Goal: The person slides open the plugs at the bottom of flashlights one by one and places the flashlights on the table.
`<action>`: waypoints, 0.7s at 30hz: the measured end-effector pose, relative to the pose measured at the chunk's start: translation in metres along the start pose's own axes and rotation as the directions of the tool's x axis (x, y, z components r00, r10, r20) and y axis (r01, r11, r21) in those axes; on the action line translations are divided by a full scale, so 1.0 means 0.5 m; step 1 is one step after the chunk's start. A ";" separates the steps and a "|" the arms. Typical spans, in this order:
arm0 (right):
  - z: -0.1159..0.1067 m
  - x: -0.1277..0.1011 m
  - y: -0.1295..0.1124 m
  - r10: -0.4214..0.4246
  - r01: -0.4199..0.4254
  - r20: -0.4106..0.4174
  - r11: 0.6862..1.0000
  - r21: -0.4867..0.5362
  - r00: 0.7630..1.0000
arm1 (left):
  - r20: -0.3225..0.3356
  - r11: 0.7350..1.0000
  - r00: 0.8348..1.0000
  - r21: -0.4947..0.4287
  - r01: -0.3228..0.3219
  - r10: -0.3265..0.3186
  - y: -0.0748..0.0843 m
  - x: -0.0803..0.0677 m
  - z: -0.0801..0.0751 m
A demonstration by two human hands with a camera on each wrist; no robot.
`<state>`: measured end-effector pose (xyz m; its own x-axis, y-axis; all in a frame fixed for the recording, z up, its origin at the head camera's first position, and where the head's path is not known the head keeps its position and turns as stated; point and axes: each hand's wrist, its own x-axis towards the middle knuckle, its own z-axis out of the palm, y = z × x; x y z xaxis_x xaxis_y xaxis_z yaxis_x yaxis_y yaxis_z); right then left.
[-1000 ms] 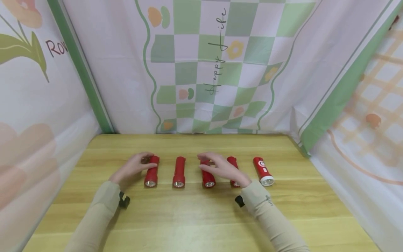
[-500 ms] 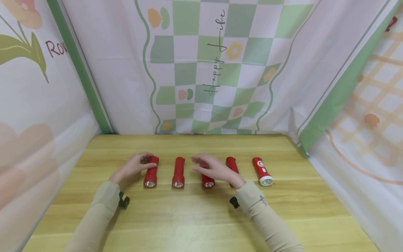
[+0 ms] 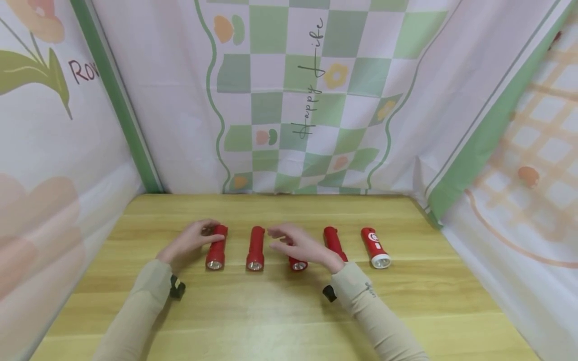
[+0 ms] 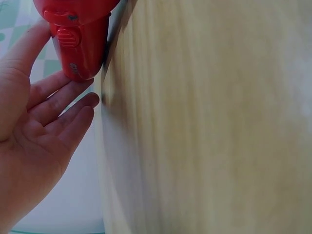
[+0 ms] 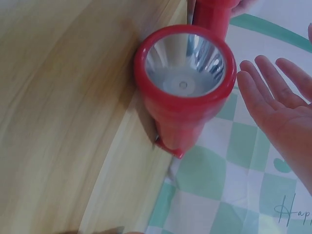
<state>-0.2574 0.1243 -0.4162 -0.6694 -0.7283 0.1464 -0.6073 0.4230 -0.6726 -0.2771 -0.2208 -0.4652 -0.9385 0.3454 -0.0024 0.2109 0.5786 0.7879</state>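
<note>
Your right hand (image 3: 301, 244) has slid toward 9 o'clock, fingers loose over the third torch (image 3: 298, 262), while your left hand (image 3: 191, 239) touches the end torch (image 3: 216, 247) with straight fingers, steadying the row on the desk (image 3: 280, 311).

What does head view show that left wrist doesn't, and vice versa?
Head only: the whole row of five red flashlights on the wooden table, the right hand hovering over the middle flashlight, and the checked backdrop.
Left wrist only: the slide switch on the leftmost flashlight, and straight fingers touching its tail end.
Both: the left hand at that flashlight, on the table.
</note>
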 end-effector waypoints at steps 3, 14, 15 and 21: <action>0.004 0.002 -0.006 0.015 -0.015 0.012 1.000 0.012 1.000 | -0.003 1.000 1.000 -0.001 0.005 -0.005 -0.002 -0.002 0.002; 0.018 0.018 -0.010 0.051 -0.056 0.050 0.994 0.097 0.997 | 0.002 0.999 1.000 -0.034 0.024 -0.024 -0.003 -0.002 -0.002; 0.020 0.019 -0.009 0.051 -0.056 0.052 0.993 0.106 0.997 | 0.003 0.999 1.000 -0.031 0.022 -0.022 -0.003 -0.002 -0.002; 0.028 0.025 -0.017 0.055 -0.065 0.067 0.986 0.151 0.996 | -0.005 1.000 1.000 -0.011 0.006 -0.006 -0.006 0.000 -0.001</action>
<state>-0.2544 0.1042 -0.4188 -0.6719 -0.7382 0.0602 -0.4908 0.3829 -0.7826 -0.2780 -0.2228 -0.4675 -0.9411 0.3381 -0.0044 0.2019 0.5724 0.7947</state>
